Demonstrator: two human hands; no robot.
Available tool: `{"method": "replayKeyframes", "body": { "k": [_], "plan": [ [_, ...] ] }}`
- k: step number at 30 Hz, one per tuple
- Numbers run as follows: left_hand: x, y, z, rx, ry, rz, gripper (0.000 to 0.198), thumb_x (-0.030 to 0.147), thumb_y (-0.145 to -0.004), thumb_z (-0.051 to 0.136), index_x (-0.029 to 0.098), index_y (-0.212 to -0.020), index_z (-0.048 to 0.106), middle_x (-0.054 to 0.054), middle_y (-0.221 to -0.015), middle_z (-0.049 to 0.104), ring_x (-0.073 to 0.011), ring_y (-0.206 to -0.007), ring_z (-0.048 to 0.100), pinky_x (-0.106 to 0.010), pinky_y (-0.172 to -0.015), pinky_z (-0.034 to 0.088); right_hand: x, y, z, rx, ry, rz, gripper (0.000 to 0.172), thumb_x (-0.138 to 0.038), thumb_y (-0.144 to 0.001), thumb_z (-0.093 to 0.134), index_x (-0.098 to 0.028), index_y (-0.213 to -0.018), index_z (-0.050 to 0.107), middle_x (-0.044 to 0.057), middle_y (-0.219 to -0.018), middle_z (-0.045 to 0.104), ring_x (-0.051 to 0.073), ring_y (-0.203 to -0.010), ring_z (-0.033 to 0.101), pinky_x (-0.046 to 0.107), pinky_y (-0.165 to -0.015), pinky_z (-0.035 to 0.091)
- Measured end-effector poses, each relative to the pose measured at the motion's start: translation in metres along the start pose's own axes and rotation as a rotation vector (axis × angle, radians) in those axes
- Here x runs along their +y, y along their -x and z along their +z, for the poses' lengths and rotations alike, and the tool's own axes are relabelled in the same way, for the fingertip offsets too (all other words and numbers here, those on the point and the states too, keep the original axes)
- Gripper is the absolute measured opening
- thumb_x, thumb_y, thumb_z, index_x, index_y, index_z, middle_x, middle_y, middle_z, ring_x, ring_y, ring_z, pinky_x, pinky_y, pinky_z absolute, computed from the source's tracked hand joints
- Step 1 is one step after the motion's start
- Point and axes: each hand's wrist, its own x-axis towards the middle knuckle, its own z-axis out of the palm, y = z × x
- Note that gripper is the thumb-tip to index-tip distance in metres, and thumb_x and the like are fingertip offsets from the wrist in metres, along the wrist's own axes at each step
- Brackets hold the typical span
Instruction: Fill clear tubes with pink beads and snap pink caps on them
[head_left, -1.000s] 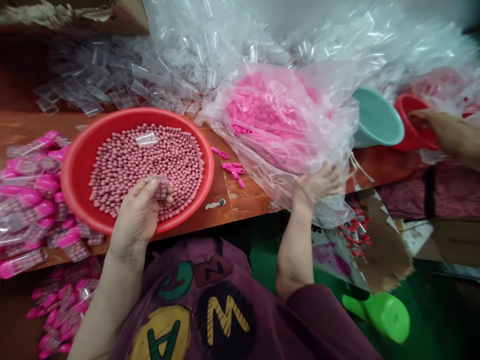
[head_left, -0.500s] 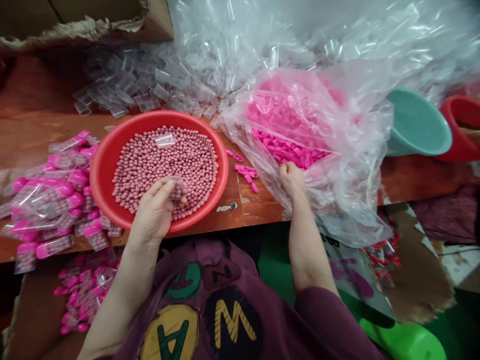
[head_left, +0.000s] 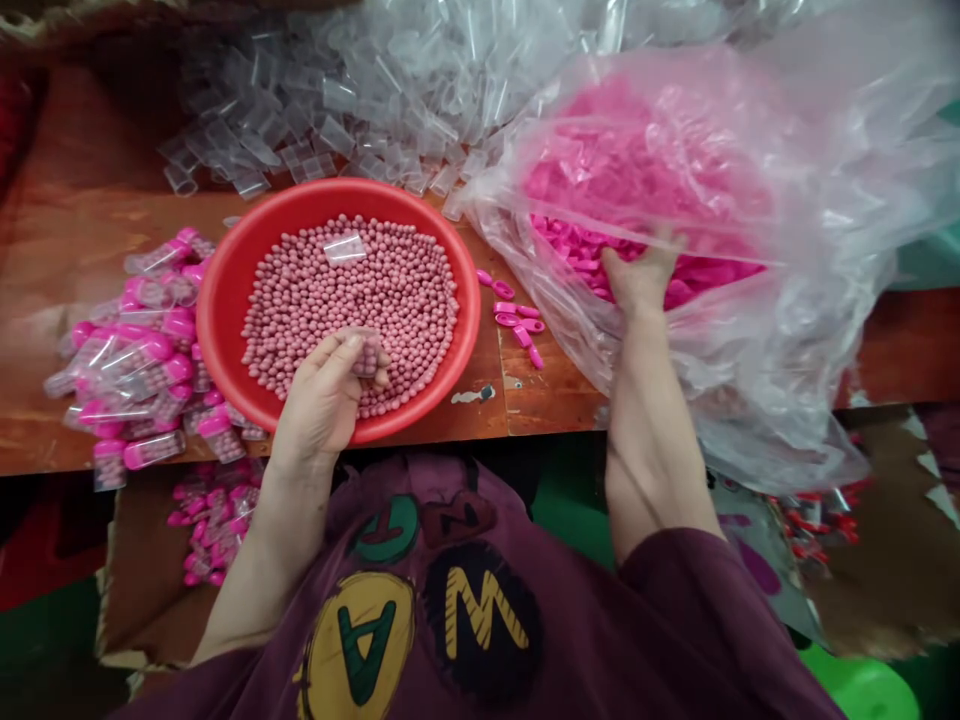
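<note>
A red basin [head_left: 225, 300] full of small pink beads [head_left: 390, 290] sits on the wooden table [head_left: 75, 250]. Over its near rim my left hand [head_left: 326, 395] is closed on a small clear tube [head_left: 366, 355] filled with beads. My right hand [head_left: 641, 275] reaches into the mouth of a big clear plastic bag [head_left: 787, 330] of bright pink caps [head_left: 600, 170]; its fingers are buried among the caps and hidden. Another empty clear tube [head_left: 345, 248] lies on the beads.
Filled tubes with pink caps [head_left: 142, 360] are heaped left of the basin, and more lie in a box [head_left: 206, 520] below the table edge. Empty clear tubes [head_left: 300, 130] are piled behind. A few loose pink caps [head_left: 517, 320] lie between basin and bag.
My right hand has gone from the bag's outer edge into its opening, among the pink caps. My left hand keeps the bead-filled tube over the basin. The view has shifted left.
</note>
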Motion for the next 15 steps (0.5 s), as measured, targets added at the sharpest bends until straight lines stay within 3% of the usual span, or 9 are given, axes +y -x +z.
{"method": "replayKeyframes", "body": {
  "k": [2,4,7,11,15],
  "plan": [
    [-0.001,0.0,-0.001,-0.001,0.005,0.002,0.026,0.038,-0.086,0.096,0.018,-0.097,0.084,-0.004,-0.086,0.079,-0.013,-0.077,0.072,-0.021,-0.068,0.06,-0.012,0.008,-0.004,-0.012,-0.046,0.018,0.038,-0.016,-0.111,0.06,-0.008,-0.147,0.067,0.021,-0.137,0.076,0.024,-0.119,0.064,0.038,-0.108,0.052],
    [-0.001,-0.001,-0.002,-0.01,0.02,0.001,0.027,0.038,-0.085,0.097,0.017,-0.098,0.085,-0.004,-0.086,0.079,-0.0127,-0.077,0.073,-0.021,-0.067,0.061,-0.029,0.026,-0.015,-0.029,-0.08,-0.015,0.035,-0.013,-0.108,0.062,-0.015,-0.142,0.073,0.014,-0.131,0.079,0.023,-0.113,0.067,0.037,-0.102,0.054],
    [-0.003,-0.004,-0.004,-0.02,0.038,0.009,0.031,0.039,-0.083,0.1,0.016,-0.098,0.086,-0.003,-0.085,0.079,-0.012,-0.076,0.074,-0.019,-0.066,0.061,-0.065,0.065,-0.031,-0.063,-0.043,-0.144,0.041,-0.021,-0.111,0.061,-0.023,-0.15,0.073,0.014,-0.147,0.072,0.029,-0.125,0.068,0.041,-0.094,0.056],
    [-0.004,-0.007,-0.005,-0.025,0.03,0.032,0.035,0.043,-0.08,0.103,0.016,-0.097,0.086,-0.003,-0.083,0.079,-0.0111,-0.071,0.072,-0.019,-0.063,0.06,-0.115,0.112,-0.044,-0.229,0.131,-0.354,0.048,-0.027,-0.119,0.046,-0.022,-0.16,0.069,0.022,-0.15,0.068,0.038,-0.132,0.063,0.044,-0.091,0.056],
    [-0.004,-0.006,-0.004,-0.018,0.02,0.033,0.035,0.043,-0.081,0.102,0.017,-0.096,0.085,-0.003,-0.083,0.079,-0.0112,-0.071,0.072,-0.019,-0.062,0.059,-0.146,0.13,-0.056,-0.325,0.132,-0.484,0.057,-0.024,-0.116,0.048,-0.021,-0.171,0.061,0.026,-0.155,0.066,0.042,-0.134,0.063,0.046,-0.09,0.058]
  ]
}}
